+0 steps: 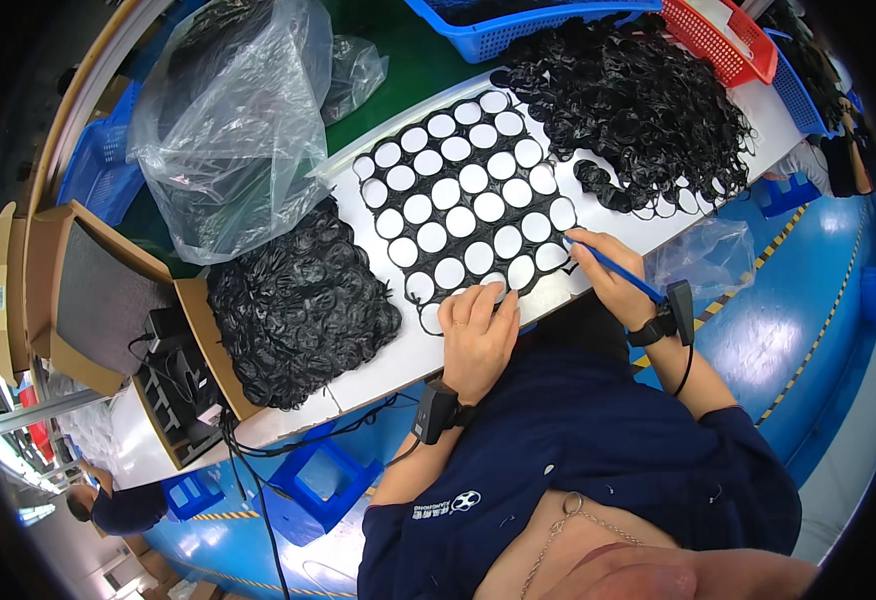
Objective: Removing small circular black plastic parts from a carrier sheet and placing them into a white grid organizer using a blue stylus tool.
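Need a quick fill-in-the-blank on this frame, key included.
The right hand holds a slim, pen-like tool coloured ____.
The left hand is at the near edge of the flat black grid, whose round openings look ____.
An open, brown cardboard box stands to the grid's ____.
The boxy device on the left wrist is ____.

Missing words: blue; white; left; black.
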Demonstrator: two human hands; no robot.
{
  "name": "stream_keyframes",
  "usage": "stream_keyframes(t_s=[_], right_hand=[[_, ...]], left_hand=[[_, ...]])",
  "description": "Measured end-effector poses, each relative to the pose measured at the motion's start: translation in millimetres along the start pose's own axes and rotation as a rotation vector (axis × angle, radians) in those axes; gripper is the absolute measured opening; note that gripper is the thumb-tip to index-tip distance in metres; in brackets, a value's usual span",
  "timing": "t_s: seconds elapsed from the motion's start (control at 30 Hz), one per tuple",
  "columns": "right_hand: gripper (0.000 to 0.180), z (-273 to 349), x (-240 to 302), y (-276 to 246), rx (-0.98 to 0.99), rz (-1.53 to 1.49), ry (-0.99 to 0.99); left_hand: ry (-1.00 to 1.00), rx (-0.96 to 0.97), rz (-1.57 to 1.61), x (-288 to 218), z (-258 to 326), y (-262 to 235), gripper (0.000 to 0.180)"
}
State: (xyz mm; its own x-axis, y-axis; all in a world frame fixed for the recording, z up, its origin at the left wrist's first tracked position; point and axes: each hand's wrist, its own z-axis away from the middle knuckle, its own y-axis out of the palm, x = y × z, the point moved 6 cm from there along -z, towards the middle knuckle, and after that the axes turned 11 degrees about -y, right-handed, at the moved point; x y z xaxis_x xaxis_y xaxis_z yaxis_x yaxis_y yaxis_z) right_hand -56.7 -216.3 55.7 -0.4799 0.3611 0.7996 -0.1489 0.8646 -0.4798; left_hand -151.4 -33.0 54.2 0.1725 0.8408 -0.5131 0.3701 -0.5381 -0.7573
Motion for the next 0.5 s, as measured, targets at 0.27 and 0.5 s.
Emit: stream_keyframes(t_s=[0.27, 0.5], right_hand=[[0.016, 6.3, 8.0, 7.6, 0.04, 0.006, -0.119], [0.015, 12.1, 9.2, 14.3, 0.102, 0.04, -0.19]], left_hand=[[0.086, 0.036, -0.046, -1.9, 3.9, 4.0, 0.036], [0.067, 0.086, -0.123, -14.3, -7.9, 23.1, 0.035]])
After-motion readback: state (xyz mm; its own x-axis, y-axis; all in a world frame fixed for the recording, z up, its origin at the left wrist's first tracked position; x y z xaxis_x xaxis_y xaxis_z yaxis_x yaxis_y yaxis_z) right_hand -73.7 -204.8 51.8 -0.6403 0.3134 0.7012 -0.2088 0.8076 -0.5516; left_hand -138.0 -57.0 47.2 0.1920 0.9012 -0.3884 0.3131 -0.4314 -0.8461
